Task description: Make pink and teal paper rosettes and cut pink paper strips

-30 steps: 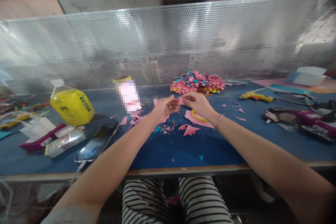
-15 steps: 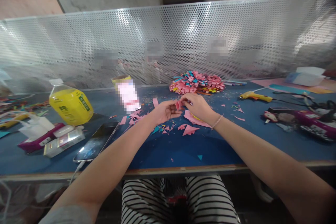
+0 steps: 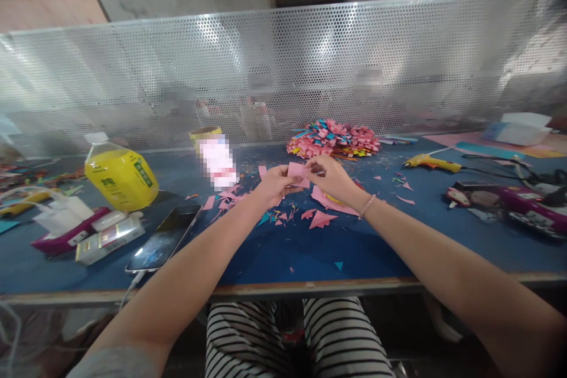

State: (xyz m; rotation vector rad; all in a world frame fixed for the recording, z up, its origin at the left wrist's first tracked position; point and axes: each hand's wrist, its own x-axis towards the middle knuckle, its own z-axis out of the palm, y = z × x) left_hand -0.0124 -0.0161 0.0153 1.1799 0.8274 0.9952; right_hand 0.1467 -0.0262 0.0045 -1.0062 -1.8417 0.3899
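Note:
A small pink piece of paper (image 3: 297, 172) is held up between my two hands, above the blue table. My left hand (image 3: 275, 184) pinches its left side, the other fingers curled beneath. At its right edge my right hand (image 3: 330, 177), with a bracelet at the wrist, grips it between thumb and fingers. Below my right hand lies a larger pink sheet (image 3: 322, 199) with something yellow on it, partly covered. Pink offcuts (image 3: 322, 220) and tiny coloured scraps (image 3: 283, 215) are scattered below my hands.
Behind my hands sits a pile of pink, blue and yellow folded paper (image 3: 332, 137). A yellow glue gun (image 3: 432, 162) lies right. To the left are a bottle of yellow liquid (image 3: 119, 177), a dark phone (image 3: 165, 240) and a lit phone (image 3: 219, 162). A perforated metal screen (image 3: 301, 71) closes the back.
The pink paper, folded or curled between my fingers before, now shows a flat, wider face. My fingers have shifted to its two sides; the arms have barely moved.

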